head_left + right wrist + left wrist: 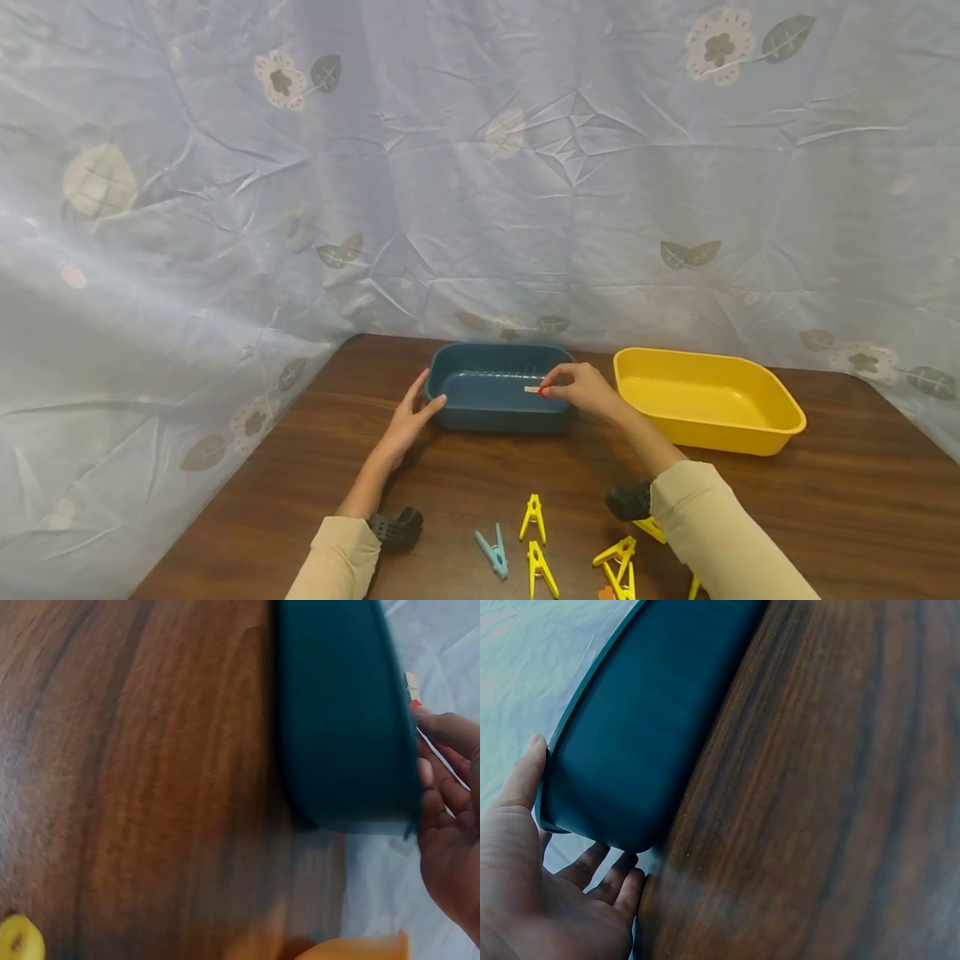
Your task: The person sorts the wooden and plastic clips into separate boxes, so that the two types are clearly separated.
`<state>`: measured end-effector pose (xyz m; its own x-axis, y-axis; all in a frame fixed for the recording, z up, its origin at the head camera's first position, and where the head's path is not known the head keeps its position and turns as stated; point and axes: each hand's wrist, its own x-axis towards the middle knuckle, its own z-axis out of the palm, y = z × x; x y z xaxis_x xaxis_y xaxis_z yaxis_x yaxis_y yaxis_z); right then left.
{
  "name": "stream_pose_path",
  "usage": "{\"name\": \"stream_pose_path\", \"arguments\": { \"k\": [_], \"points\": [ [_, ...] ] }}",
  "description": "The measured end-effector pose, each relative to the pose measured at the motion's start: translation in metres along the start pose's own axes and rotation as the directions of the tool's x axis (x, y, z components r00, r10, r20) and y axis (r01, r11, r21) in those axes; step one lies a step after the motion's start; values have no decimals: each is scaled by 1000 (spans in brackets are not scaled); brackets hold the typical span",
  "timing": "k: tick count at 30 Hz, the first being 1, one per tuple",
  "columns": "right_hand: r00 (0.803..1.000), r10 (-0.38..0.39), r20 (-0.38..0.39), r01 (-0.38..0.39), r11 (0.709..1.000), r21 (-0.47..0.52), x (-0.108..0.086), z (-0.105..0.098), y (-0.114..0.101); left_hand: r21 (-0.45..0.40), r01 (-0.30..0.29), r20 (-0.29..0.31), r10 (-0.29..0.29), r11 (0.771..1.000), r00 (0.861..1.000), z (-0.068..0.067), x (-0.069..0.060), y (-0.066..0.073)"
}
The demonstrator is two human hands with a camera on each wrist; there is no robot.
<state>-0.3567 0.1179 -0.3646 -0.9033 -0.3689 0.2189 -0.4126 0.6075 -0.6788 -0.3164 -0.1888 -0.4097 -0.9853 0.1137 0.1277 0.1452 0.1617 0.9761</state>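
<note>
A dark blue rectangular tub [495,421] stands at the back of the table. My left hand [405,427] rests at its left end, thumb at the rim; in the left wrist view the fingers [615,879] extend beside the tub's end wall, loosely spread. Above the tub's right part, my right hand [585,390] pinches a small wooden clothespin [532,389] with a red part at the fingertips. The right wrist view shows the pale tip of this clothespin [412,684] beyond the tub rim; the rest is hidden by the thumb and fingers.
A yellow tub [720,433] stands right of the blue one. Nearer on the brown table [450,479] lie a light blue clothespin [495,557] and several yellow clothespins [533,517], some partly under the right forearm. An orange piece [606,593] shows at the bottom edge. A patterned curtain [480,208] hangs behind.
</note>
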Motion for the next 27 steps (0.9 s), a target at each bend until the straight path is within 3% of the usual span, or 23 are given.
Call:
{"name": "stream_pose_path", "arguments": {
  "k": [8, 27],
  "points": [
    [1000, -5, -25, 5, 1000, 19, -1, 4, 3, 12, 5, 8, -5, 1000, 1000, 2, -7, 10],
    [1000, -14, -7, 14, 999, 32, 0, 6, 4, 6, 10, -6, -10, 1000, 1000, 1, -6, 8]
  ]
}}
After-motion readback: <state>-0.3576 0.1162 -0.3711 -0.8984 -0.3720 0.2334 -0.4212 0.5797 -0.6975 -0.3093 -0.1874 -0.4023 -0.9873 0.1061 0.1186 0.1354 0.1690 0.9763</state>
